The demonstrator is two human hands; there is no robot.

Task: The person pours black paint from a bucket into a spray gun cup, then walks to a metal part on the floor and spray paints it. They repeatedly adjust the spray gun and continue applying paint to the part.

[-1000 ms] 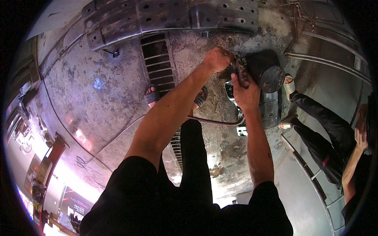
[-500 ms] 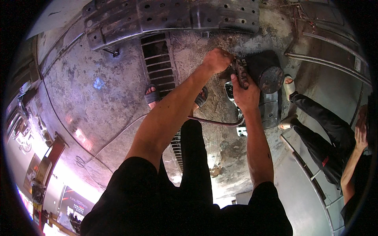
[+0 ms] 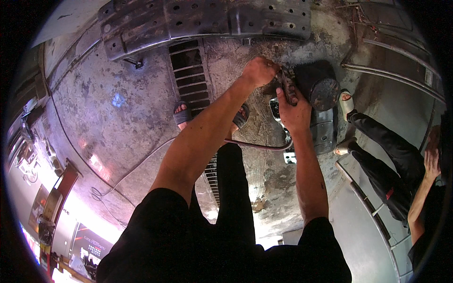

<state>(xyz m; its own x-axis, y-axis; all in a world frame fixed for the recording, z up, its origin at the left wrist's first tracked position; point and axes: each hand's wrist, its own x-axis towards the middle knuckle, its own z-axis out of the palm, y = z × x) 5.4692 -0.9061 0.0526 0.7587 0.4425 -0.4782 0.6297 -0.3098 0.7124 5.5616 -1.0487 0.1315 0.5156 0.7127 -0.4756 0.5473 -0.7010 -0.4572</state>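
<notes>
My left hand [image 3: 260,71] is closed, its fingertips at the upper end of a dark, grimy piece [image 3: 284,80] that spans the gap between my hands. My right hand [image 3: 296,113] wraps round the lower part of that piece, thumb up along its side. Its exact kind cannot be made out, as fingers cover much of it. Just right of both hands is a black cylindrical container [image 3: 325,93]. Below my right hand lies a dark metal panel with holes [image 3: 323,132]. A thin hose [image 3: 257,146] runs across from the left to beside my right wrist.
A long perforated metal part [image 3: 203,19] spans the far side. A slotted drain grate [image 3: 188,66] runs through the stained concrete floor [image 3: 94,118]. At the right, another person in dark trousers [image 3: 391,141] stands beside metal rails [image 3: 377,212].
My left hand has shifted very slightly to the left, and the dark piece between my hands has turned a little. Everything else looks the same.
</notes>
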